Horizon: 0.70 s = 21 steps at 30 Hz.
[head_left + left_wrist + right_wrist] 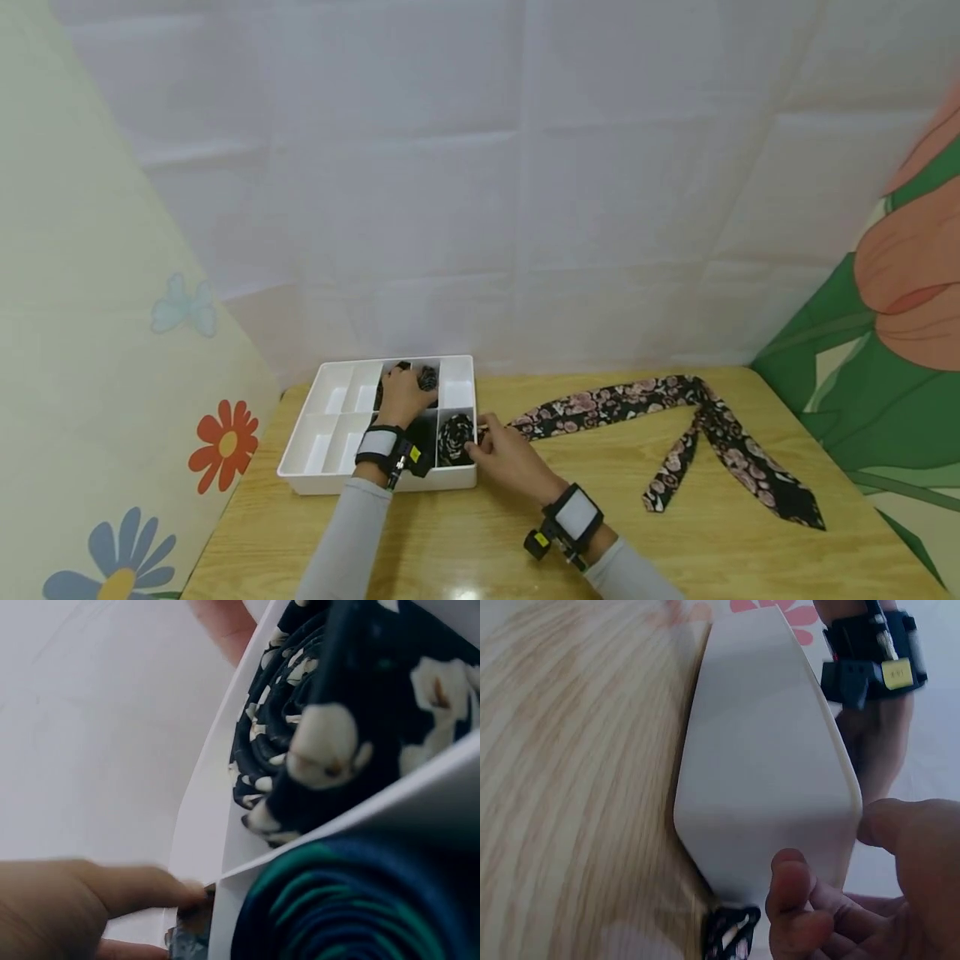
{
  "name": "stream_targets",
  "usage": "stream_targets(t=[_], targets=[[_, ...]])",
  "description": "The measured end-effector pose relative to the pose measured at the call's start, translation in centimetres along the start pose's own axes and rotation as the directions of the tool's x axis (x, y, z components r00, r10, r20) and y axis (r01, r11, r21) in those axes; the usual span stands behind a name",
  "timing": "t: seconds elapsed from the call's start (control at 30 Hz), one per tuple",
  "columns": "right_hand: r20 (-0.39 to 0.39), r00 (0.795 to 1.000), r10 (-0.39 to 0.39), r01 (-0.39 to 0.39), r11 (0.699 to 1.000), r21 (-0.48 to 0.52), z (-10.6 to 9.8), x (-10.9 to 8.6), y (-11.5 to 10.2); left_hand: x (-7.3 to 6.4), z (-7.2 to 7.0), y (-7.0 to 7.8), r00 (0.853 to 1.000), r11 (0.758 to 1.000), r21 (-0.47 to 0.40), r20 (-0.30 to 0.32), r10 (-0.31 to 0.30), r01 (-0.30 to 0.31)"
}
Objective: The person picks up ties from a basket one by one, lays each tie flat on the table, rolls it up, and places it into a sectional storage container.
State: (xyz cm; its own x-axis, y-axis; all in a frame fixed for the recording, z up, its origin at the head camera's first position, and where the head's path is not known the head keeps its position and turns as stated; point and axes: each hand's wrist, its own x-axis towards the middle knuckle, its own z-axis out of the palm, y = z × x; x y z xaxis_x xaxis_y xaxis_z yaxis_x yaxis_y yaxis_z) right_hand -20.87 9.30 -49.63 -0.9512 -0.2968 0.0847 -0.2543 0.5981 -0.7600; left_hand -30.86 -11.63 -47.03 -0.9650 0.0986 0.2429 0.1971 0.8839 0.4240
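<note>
A white divided box [360, 482] stands on the table, with rolled neckties in some compartments. My left hand [401, 396] reaches into a back compartment and pinches a dark patterned rolled necktie [193, 922], mostly hidden by the hand. My right hand [517, 458] grips the box's right side, thumb at the rim and fingers against the outer wall. A black rolled necktie with pale flowers [455, 440] fills the front right compartment. Beside it in the left wrist view lies a blue-green rolled necktie [337, 915].
A black necktie with pink flowers [592, 406] lies unrolled and bent across the table [750, 558] to the right, one end close to the box. White sheeting [525, 208] hangs behind, and painted panels [112, 292] stand at both sides.
</note>
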Motion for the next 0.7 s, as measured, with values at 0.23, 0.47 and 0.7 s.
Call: stream_targets(t=[0.23,0.47,0.7], targets=[[-0.152,0.988,-0.027,-0.002,0.982,-0.189,-2.2,-0.7,2.5,-1.7,-1.2,0.1,0.999,0.987,-0.158,-0.037,0.018,-0.024],[-0.137,0.982,-0.130,0.061,0.906,-0.419,-3.5,-0.8,5.2,-4.5,-2.5,1.7,0.996,0.975,-0.206,-0.055,0.076,-0.085],[-0.069,0.990,-0.119,0.070,0.869,-0.491,-3.4,-0.9,6.1,-7.2,-2.8,4.0,0.975,0.941,-0.258,-0.049,0.215,-0.220]])
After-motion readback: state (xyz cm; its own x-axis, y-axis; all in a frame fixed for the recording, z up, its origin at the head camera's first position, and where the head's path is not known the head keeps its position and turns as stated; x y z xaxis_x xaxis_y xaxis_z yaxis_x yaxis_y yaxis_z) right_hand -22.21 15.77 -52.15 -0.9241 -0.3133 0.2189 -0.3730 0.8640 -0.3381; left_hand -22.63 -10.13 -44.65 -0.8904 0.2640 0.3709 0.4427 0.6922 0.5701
